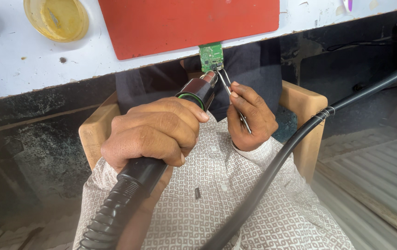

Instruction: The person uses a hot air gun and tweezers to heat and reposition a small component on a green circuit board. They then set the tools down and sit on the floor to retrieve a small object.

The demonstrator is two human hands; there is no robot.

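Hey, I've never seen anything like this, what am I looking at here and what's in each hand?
This is one picture from a camera worn on a person's head, looking down at their own two hands. The left hand grips a black hot air tool with a ribbed hose. The right hand holds metal tweezers. Both tips meet at a small green circuit board hanging over the edge of a white table. On the table lie a red mat and a yellow dish.
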